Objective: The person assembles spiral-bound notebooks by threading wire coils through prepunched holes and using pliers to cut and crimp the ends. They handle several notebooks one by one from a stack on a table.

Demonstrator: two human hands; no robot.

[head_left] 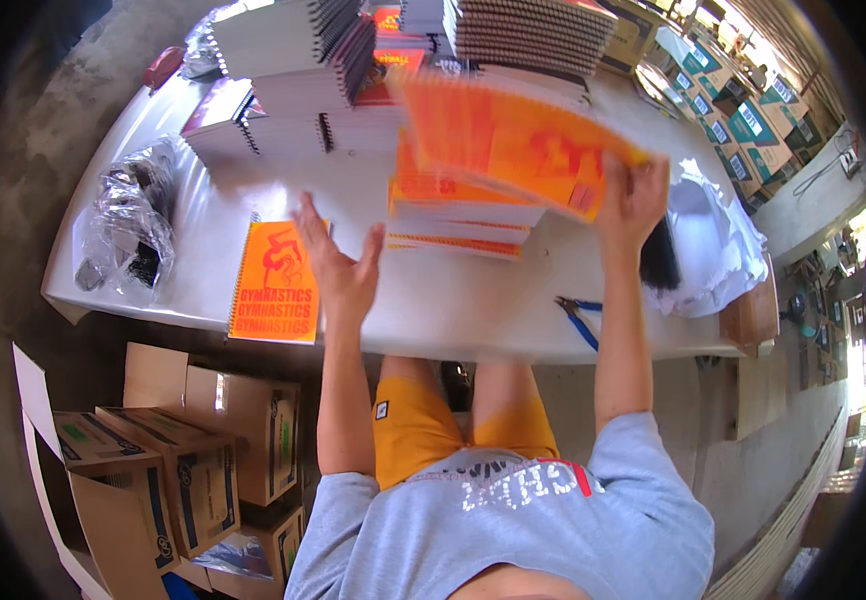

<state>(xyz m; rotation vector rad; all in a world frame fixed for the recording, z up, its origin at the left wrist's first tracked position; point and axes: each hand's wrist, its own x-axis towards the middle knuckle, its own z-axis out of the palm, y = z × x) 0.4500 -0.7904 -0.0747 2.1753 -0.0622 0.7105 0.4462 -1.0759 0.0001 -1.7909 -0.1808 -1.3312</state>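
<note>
My right hand grips the right end of an orange spiral notebook, which is lifted, tilted and smeared by motion. Below it stands a stack of orange-covered notebooks with white page edges. My left hand is held above the table, fingers spread and nothing in them. Beside it, near the table's front edge, one orange notebook with a dark red figure on its cover lies flat, its coil along the left side. Blue-handled pliers rest on the table near my right forearm.
Tall stacks of spiral-bound notebooks fill the table's far side. Clear plastic wrap with dark coils lies at the left. Crumpled white paper and a black brush-like bundle sit at the right. Cardboard boxes stand on the floor, lower left.
</note>
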